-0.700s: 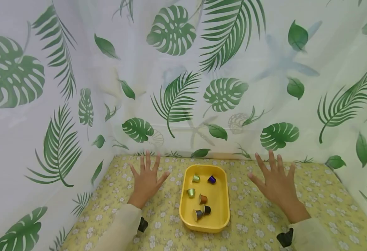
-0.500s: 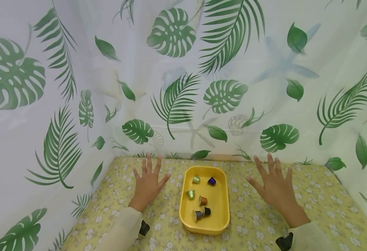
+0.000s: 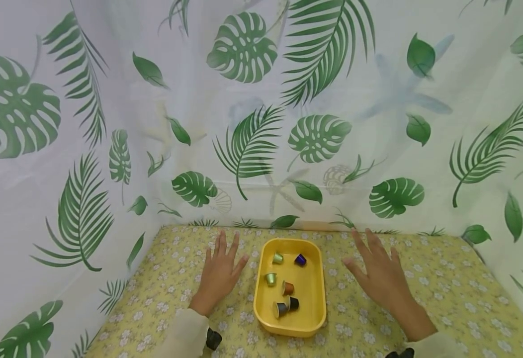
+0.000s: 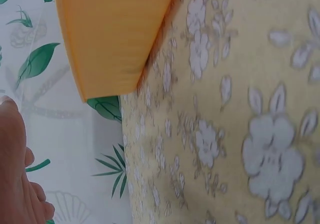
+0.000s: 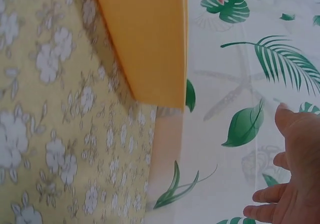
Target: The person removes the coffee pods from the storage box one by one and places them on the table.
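Observation:
A yellow tray [image 3: 306, 318] with rounded corners sits on the flowered cloth between my two hands. Inside it lie several coffee capsules: a light green capsule [image 3: 278, 258] and a purple one [image 3: 300, 259] toward the back, another green capsule [image 3: 271, 279] at the left, an orange-brown capsule [image 3: 287, 288] near the middle, and a grey capsule [image 3: 280, 310] beside a black capsule [image 3: 293, 303] in front. My left hand [image 3: 218, 274] is spread left of the tray, holding nothing. To the right, my right hand [image 3: 382, 274] has its fingers apart, also with nothing in it. Both wrist views show the tray's outer wall [image 4: 112, 38].
A yellow cloth with white flowers [image 3: 360, 325] covers the table. White sheeting printed with green leaves [image 3: 261, 199] rises behind the table and along both sides. Dark wrist straps [image 3: 214, 339] show at the cuffs.
Both hands have moved inward toward the tray and slightly nearer the body, staying empty. The tray and capsules keep their places, while the head view shifts slightly.

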{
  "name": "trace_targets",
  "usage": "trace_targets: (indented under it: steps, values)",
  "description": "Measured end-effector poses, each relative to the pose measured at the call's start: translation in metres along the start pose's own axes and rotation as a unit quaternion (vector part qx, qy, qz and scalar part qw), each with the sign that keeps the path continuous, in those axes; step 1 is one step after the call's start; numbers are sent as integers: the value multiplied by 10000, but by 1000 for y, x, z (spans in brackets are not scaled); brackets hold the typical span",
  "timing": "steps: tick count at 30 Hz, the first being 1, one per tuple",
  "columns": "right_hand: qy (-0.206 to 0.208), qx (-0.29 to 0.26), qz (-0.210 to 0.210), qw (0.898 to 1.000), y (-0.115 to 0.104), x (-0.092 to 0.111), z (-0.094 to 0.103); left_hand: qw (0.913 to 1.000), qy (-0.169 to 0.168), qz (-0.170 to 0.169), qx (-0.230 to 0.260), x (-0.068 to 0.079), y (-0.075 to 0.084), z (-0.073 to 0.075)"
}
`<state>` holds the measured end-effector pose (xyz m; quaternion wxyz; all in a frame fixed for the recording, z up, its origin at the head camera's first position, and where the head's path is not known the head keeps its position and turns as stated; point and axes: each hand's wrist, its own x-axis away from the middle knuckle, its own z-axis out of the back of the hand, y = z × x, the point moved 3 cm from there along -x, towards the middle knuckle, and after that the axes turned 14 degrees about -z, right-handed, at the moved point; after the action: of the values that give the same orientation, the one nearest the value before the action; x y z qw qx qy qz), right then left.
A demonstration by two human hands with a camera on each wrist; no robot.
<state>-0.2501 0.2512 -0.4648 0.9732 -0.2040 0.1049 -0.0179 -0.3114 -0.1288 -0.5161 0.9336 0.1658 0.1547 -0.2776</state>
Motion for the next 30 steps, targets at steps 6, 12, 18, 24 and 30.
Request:
trace_targets:
  steps: [6, 12, 18, 24, 30]
  values:
    - [265, -172, 124, 9994, -14, 8, 2, 9982, 10, -49, 598, 1, 17, -2]
    - [429, -220, 316, 9983, -26, 16, -1, 9928, -97, 35, 1196, 7, 28, -8]
    - [382, -49, 411, 9984, -37, 24, -9, 9838, -193, 241, 1768, 14, 35, -15]
    - [295, -202, 609, 9975, -52, 31, -18, 9751, -270, 322, 2178, 16, 41, -18]
    - [42, -415, 724, 9965, -63, 32, -29, 9648, -315, 208, 2602, 18, 46, -20]
